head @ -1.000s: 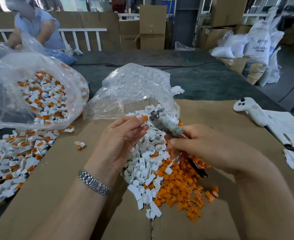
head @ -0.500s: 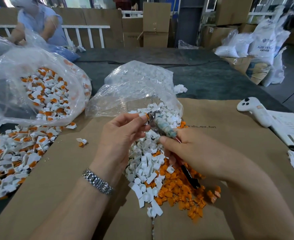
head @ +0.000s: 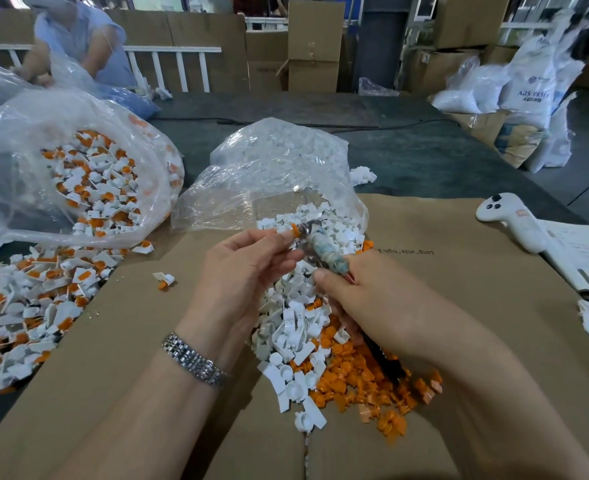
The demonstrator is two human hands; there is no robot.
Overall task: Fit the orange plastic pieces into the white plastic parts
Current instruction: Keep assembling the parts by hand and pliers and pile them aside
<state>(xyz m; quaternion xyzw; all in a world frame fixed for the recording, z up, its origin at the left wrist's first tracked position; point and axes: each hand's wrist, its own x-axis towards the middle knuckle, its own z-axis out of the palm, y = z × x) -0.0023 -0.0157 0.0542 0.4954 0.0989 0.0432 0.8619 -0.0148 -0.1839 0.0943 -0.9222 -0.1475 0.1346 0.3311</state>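
From the head view, my left hand (head: 243, 271) pinches a small white part with an orange piece (head: 295, 231) at its tip, my fingers (head: 279, 239) curled round it above the heap. My right hand (head: 372, 299) grips a pair of pliers (head: 326, 252), their wrapped handle running under my thumb and their dark lower end poking out past my palm over the orange pile. The metal nose of the pliers meets the orange piece, though I cannot tell whether it bites or only touches.

Below my hands, loose white parts (head: 293, 327) spill from a clear bag (head: 272, 174) onto the cardboard sheet (head: 120, 341) that covers the counter (head: 407, 157). The loose orange pieces (head: 359, 368) lie just beside them, to the right, the two heaps touching and mixing at the edge.

To the left, fitted white-and-orange parts (head: 26, 306) lie heaped on the counter, with more inside a second clear bag (head: 78, 161). One fitted part (head: 164, 279) lies alone on the cardboard. A white controller (head: 509, 220) rests at the right, near some papers (head: 584, 258). Another person (head: 78, 39) sits across the counter.
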